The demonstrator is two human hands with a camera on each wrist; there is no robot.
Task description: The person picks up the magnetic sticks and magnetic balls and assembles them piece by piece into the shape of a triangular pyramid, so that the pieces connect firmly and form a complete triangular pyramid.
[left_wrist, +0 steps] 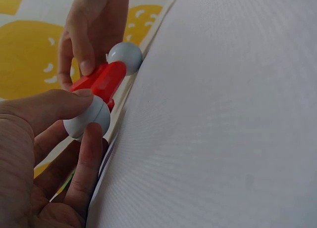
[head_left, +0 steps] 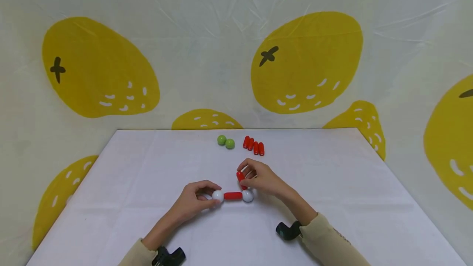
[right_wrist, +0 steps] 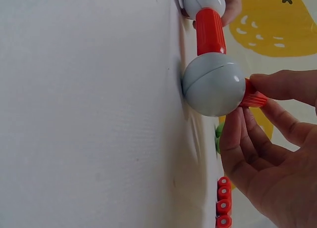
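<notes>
Low over the white table, a red rod (head_left: 233, 196) joins two white balls, one at each end. My left hand (head_left: 194, 198) pinches the left ball (left_wrist: 74, 123) between thumb and fingers. Against the far side of the right ball (right_wrist: 214, 84) stands a second red rod (head_left: 239, 175), pinched by my right hand (head_left: 263, 176). Its near end touches that ball, and it points away from me at a slight slant. Fingers cover part of this rod in the right wrist view.
Toward the back of the table (head_left: 155, 155) lie two green balls (head_left: 226, 141). Several red rods (head_left: 256, 147) sit side by side to their right. Behind the table's far edge hangs a cloth (head_left: 207, 65) printed with yellow fruit.
</notes>
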